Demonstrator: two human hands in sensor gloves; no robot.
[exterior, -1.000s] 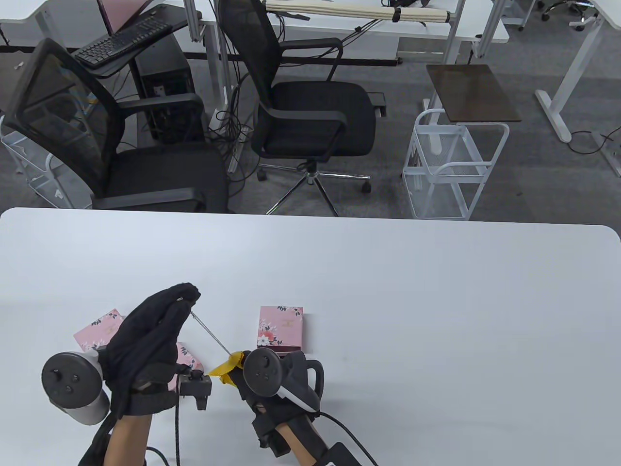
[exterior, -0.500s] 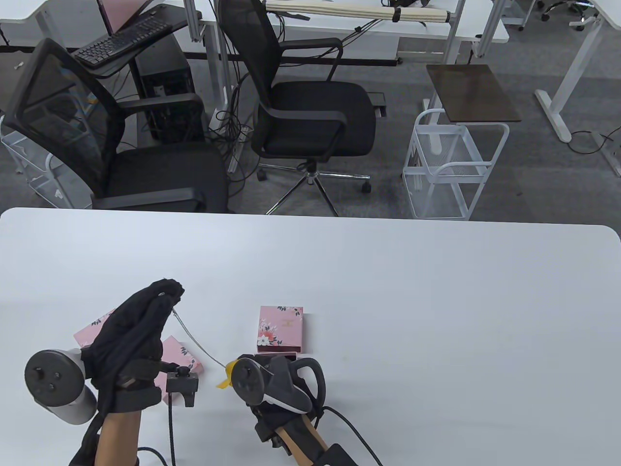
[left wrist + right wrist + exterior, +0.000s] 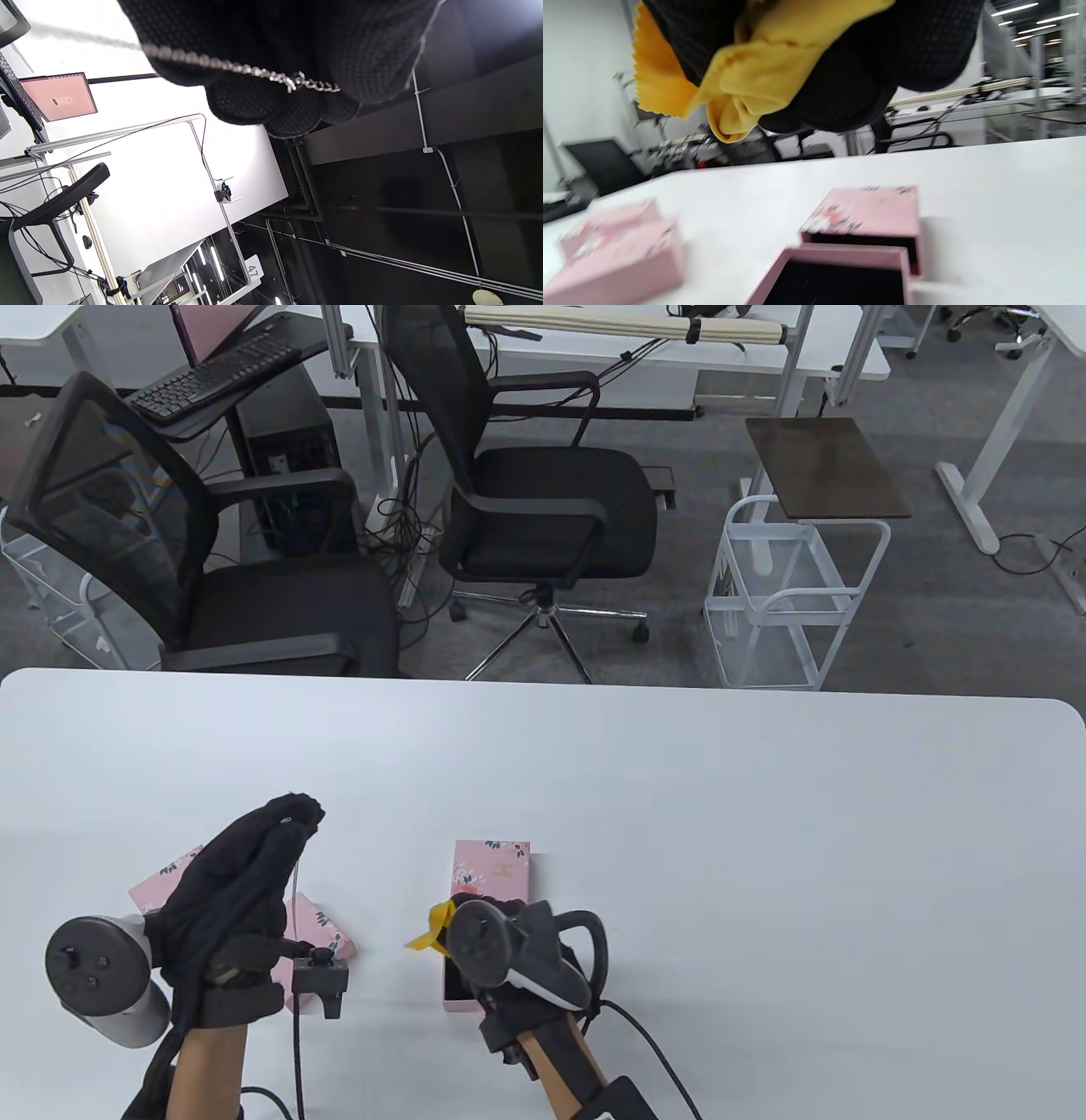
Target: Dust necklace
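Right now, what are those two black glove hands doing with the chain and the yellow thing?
The left hand pinches a thin silver necklace at its fingers, so the chain hangs down. The right hand holds a bunched yellow cloth for dusting it, apart from the chain. It hovers over an open pink drawer box. Two more pink boxes sit by the left hand.

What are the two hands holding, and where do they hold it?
The left hand pinches the necklace near its clasp end. The right hand grips a bunched yellow cloth.
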